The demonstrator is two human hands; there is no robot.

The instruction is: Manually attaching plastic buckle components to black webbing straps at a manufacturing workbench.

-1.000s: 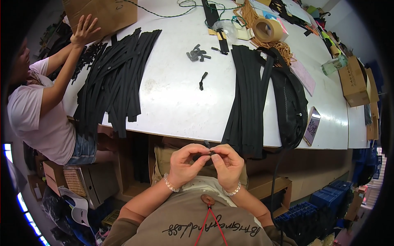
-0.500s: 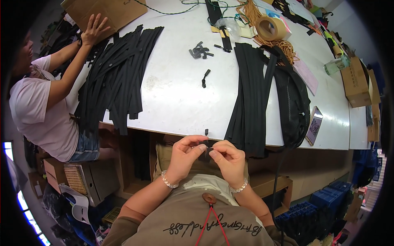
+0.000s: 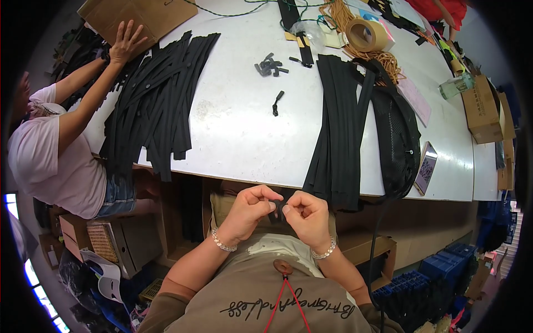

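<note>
In front of my waist, just off the table's near edge, my left hand [image 3: 250, 211] is closed in a pinch. My right hand [image 3: 308, 218] pinches close beside it. Between the fingertips is a small black cord pull [image 3: 279, 211], mostly covered by the fingers. A similar black cord pull [image 3: 278, 104] lies alone on the white table ahead. Farther back is a small pile of black pull ends [image 3: 270, 65]. Long black strips [image 3: 340, 127] are bundled just right of my hands, their near ends hanging over the edge.
More black strips [image 3: 161, 100] spread across the left of the table. There, a co-worker's hand [image 3: 126, 44] rests against a cardboard box [image 3: 111, 16]. A black mesh bag [image 3: 397, 133], a phone-like panel [image 3: 426, 169], a tape roll [image 3: 366, 36] and orange cord [image 3: 383, 62] occupy the right side.
The black end that stuck up above my fingertips no longer shows. My hands have shifted slightly, still close together. A person in red has come into view at the far right.
</note>
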